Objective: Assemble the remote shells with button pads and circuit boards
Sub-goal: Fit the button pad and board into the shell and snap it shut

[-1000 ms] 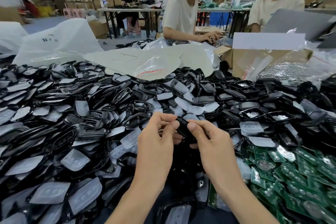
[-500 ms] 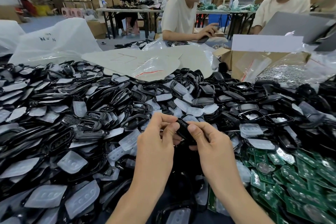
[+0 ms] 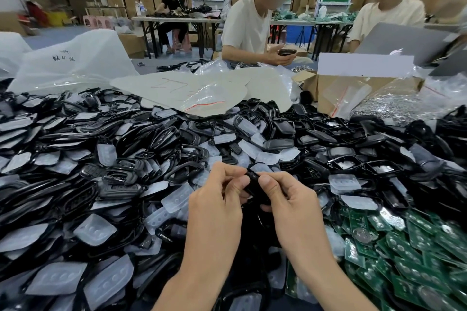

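Note:
Both my hands hold one black remote shell (image 3: 254, 184) just above the pile, in the lower middle of the head view. My left hand (image 3: 217, 199) pinches its left end with thumb and curled fingers. My right hand (image 3: 290, 199) grips its right side, thumb on top. Most of the shell is hidden by my fingers. Loose black shells (image 3: 121, 179) and translucent button pads (image 3: 94, 232) cover the table to the left and ahead. Green circuit boards (image 3: 404, 247) lie heaped at the lower right.
White plastic bags (image 3: 73, 63) and a grey sheet (image 3: 182, 91) lie beyond the pile. A cardboard box (image 3: 326, 88) with bagged metal parts (image 3: 389, 106) stands at the back right. Two people sit across the table, and another sits at a far table.
My hands keep the same hold on the shell in nearly the same place. The person opposite has lifted a hand holding a dark object.

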A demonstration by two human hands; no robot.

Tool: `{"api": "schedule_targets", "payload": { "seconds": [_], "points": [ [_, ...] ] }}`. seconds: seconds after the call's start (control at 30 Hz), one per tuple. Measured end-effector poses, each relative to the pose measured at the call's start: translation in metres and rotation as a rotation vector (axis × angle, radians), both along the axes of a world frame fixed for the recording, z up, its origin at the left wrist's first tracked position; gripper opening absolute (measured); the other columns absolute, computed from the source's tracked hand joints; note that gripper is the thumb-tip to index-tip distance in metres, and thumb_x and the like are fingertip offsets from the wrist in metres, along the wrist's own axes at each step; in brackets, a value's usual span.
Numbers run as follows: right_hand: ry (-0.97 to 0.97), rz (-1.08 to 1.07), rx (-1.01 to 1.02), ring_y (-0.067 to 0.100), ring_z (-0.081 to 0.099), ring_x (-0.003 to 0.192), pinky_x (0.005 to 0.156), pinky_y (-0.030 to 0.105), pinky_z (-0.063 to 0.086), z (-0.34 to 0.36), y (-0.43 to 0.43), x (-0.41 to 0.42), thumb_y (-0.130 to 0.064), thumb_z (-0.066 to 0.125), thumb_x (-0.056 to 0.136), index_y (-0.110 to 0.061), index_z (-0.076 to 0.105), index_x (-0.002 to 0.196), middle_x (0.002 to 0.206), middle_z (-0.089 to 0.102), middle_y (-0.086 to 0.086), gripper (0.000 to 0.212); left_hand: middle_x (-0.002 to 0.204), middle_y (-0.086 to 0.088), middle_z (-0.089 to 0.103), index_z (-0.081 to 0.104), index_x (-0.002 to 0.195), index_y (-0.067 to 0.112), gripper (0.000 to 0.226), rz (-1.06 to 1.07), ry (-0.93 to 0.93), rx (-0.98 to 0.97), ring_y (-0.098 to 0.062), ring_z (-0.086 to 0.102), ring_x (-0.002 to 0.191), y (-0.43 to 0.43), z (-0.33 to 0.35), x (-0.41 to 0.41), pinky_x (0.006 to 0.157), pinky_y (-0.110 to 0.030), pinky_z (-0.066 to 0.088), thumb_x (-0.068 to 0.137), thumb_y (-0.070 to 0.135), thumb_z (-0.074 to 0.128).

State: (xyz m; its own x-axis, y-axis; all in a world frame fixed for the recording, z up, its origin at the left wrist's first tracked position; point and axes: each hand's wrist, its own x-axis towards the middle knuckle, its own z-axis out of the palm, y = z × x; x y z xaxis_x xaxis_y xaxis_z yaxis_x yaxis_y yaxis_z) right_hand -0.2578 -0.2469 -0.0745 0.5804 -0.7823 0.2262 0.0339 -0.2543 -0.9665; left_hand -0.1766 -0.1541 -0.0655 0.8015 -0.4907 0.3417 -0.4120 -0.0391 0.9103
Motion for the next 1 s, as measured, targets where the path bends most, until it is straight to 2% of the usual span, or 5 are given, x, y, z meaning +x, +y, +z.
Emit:
{"api": "schedule_targets", "payload": {
  "seconds": [0.17,0.47,0.63,0.77,1.0],
  "points": [
    [-0.003,-0.028,0.019,0.005,0.071,0.086,0.076,0.032,0.061,0.000,0.000,0.000,-0.028,0.062,0.099,-0.031,0.076,0.090,0.086,0.076,-0.015,0.017,0.080,0.020,0.072,0.063,0.092,0.043,0.032,0.025,0.011,-0.035,-0.004,0.071,0.075,-0.002,-0.001,-0.003,0.069,-0.021,0.053,0.096,0.011,0.063],
    [0.014,-0.028,0.014,0.007,0.071,0.085,0.075,0.029,0.061,0.004,-0.001,-0.001,-0.024,0.061,0.100,-0.032,0.076,0.087,0.086,0.076,-0.015,0.021,0.081,0.022,0.072,0.063,0.092,0.042,0.033,0.041,0.004,-0.044,-0.002,0.070,0.075,-0.003,-0.003,-0.004,0.068,-0.016,0.052,0.096,0.009,0.062],
    [-0.019,-0.006,0.039,0.011,0.073,0.086,0.074,0.029,0.061,0.007,0.000,-0.003,-0.027,0.058,0.101,-0.028,0.076,0.092,0.087,0.077,-0.008,0.020,0.084,0.023,0.072,0.063,0.097,0.048,0.027,-0.011,-0.022,-0.045,-0.002,0.071,0.080,-0.002,0.003,-0.005,0.070,-0.021,0.053,0.097,0.021,0.063],
    [-0.152,0.064,0.199,0.019,0.075,0.083,0.068,0.025,0.060,0.011,-0.007,-0.003,-0.036,0.056,0.095,-0.013,0.075,0.096,0.090,0.078,0.005,0.030,0.099,0.026,0.069,0.060,0.114,0.059,0.042,-0.136,0.029,-0.042,-0.004,0.069,0.093,-0.003,0.007,-0.004,0.080,-0.016,0.052,0.097,0.021,0.065],
    [-0.267,0.180,0.408,0.026,0.075,0.100,0.079,0.028,0.061,0.010,-0.007,-0.002,-0.038,0.055,0.092,-0.023,0.078,0.093,0.106,0.078,0.011,0.028,0.097,0.025,0.071,0.067,0.097,0.044,0.025,-0.188,-0.009,-0.011,0.003,0.065,0.096,-0.004,0.005,-0.006,0.079,-0.007,0.044,0.094,0.019,0.069]
  ]
}}
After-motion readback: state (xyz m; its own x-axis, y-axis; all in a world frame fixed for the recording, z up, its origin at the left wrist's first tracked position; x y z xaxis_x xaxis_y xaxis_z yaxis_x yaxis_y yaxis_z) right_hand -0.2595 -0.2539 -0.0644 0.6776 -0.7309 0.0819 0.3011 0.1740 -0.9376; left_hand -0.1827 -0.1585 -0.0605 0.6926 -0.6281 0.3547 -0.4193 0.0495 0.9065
